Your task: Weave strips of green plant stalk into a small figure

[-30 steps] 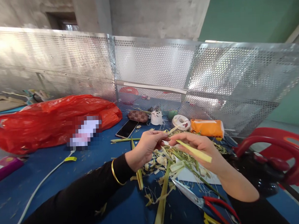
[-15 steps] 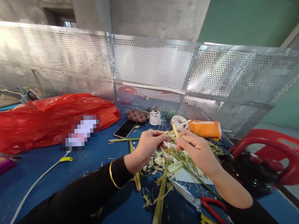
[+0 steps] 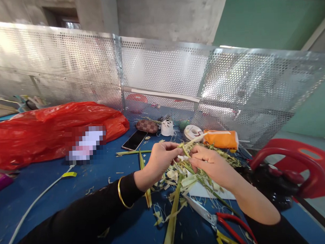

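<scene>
Both of my hands meet above a heap of green and pale leaf strips (image 3: pixel 185 176) on the blue table (image 3: pixel 74 189). My left hand (image 3: pixel 160 161) pinches a small folded leaf piece (image 3: pixel 183 149) with its fingers closed. My right hand (image 3: pixel 210 163) grips the same leaf piece from the other side, fingers curled round it. A pale strip sticks up and right from between the hands. Red-handled scissors (image 3: pixel 221 221) lie on the table just below my right forearm.
A red plastic bag (image 3: pixel 45 131) lies at the left. A phone (image 3: pixel 135 140), a brown pouch (image 3: pixel 146 126), a white thread spool (image 3: pixel 166 128), a tape roll (image 3: pixel 193 131) and an orange packet (image 3: pixel 221 139) sit along the perforated metal screen (image 3: pixel 163 75). A red chair (image 3: pixel 299 163) stands at the right, and a white cable (image 3: pixel 34 203) crosses the table's left.
My right hand turned the yellow-green strip upward and drew in toward my left hand; both now pinch the folded piece close together.
</scene>
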The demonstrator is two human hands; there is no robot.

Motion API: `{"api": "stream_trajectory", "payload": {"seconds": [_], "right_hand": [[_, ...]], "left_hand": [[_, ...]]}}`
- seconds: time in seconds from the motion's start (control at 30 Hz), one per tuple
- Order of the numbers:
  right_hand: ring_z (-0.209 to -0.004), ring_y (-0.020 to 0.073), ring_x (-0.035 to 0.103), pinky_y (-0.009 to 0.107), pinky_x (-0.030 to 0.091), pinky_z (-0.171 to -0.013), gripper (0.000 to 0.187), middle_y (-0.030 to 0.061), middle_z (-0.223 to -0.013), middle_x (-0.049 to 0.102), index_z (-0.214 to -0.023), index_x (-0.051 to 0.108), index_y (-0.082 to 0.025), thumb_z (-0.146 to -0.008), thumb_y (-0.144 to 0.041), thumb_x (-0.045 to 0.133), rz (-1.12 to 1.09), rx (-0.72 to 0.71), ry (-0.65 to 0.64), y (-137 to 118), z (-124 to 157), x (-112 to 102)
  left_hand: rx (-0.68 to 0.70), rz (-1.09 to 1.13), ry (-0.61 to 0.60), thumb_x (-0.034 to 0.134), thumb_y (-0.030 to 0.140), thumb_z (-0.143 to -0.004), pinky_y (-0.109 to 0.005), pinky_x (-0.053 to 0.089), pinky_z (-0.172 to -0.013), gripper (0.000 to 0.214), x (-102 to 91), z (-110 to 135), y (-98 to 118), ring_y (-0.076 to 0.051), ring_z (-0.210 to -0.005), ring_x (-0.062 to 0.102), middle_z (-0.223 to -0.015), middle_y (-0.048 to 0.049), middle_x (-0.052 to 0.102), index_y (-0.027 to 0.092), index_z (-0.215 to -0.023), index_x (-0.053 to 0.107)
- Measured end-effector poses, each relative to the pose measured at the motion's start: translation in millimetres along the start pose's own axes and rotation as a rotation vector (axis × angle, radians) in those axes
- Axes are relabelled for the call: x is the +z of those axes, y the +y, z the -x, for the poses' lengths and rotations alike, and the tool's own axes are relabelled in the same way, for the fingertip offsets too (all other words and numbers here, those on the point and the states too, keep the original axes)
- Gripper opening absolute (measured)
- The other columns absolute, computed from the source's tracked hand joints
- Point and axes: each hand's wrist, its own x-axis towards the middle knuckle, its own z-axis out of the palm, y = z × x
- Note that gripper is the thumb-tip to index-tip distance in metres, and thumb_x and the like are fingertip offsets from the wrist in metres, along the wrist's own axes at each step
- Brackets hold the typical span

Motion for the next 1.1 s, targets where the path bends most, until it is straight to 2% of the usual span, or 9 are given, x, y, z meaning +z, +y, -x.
{"api": "stream_trajectory", "payload": {"seconds": [0.13, 0.3, 0.5, 0.77, 0.93, 1.1], "right_hand": [[-0.085, 0.0198, 0.054, 0.034, 0.037, -0.083, 0.037, 0.0033, -0.084, 0.052, -0.052, 0.055, -0.019, -0.086, -0.034, 0.049, -0.059, -0.006, -0.013, 0.1, -0.8, -0.4], [-0.091, 0.0208, 0.053, 0.034, 0.035, -0.089, 0.040, 0.0039, -0.088, 0.055, -0.051, 0.054, -0.019, -0.086, -0.039, 0.050, -0.237, 0.023, 0.001, 1.5, -1.5, 0.6], [-0.075, 0.0178, 0.050, 0.031, 0.034, -0.079, 0.043, 0.0004, -0.066, 0.049, -0.046, 0.046, -0.020, -0.085, -0.036, 0.048, -0.274, 0.079, 0.115, 4.1, -5.0, 8.9], [-0.067, 0.0160, 0.048, 0.029, 0.034, -0.069, 0.040, -0.0008, -0.062, 0.048, -0.050, 0.047, -0.019, -0.086, -0.036, 0.048, -0.226, 0.082, 0.191, 4.5, -6.4, 14.6], [-0.064, 0.0156, 0.048, 0.028, 0.036, -0.062, 0.031, 0.0002, -0.068, 0.052, -0.063, 0.054, -0.019, -0.087, -0.039, 0.050, -0.069, 0.015, 0.381, 2.3, -5.4, 18.2], [-0.066, 0.0163, 0.058, 0.029, 0.044, -0.066, 0.014, 0.0000, -0.072, 0.060, -0.086, 0.060, -0.020, -0.086, -0.033, 0.056, -0.156, 0.004, 0.489, 0.5, -2.6, 17.6]], "left_hand": [[0.011, -0.004, 0.000, 0.065, 0.017, -0.070, -0.020, 0.034, -0.045, 0.007, 1.0, 0.2, -1.1, -0.005, -0.044, 0.045, -0.055, 0.0024, 0.059, 0.013, -0.072, 0.070], [0.000, 0.000, -0.001, 0.065, 0.018, -0.071, -0.020, 0.034, -0.046, 0.009, 1.7, 4.0, 3.2, -0.006, -0.045, 0.046, -0.053, 0.0023, 0.058, 0.012, -0.074, 0.071], [0.009, 0.032, 0.006, 0.067, 0.018, -0.070, -0.020, 0.034, -0.045, 0.006, 2.6, 5.7, 6.0, -0.006, -0.045, 0.046, -0.051, 0.0029, 0.057, 0.013, -0.070, 0.070], [0.030, -0.009, -0.046, 0.067, 0.021, -0.071, -0.020, 0.035, -0.047, 0.010, 4.8, 4.7, 0.2, -0.006, -0.047, 0.047, -0.058, 0.0007, 0.061, 0.012, -0.074, 0.071], [0.075, -0.051, -0.012, 0.066, 0.021, -0.070, -0.019, 0.035, -0.046, 0.010, 3.6, 5.8, 2.0, -0.007, -0.048, 0.048, -0.058, 0.0003, 0.061, 0.012, -0.071, 0.070], [0.065, 0.057, 0.074, 0.068, 0.024, -0.070, -0.019, 0.033, -0.044, 0.012, 0.7, 3.4, 4.4, -0.007, -0.047, 0.047, -0.059, -0.0002, 0.060, 0.012, -0.071, 0.068]]}}
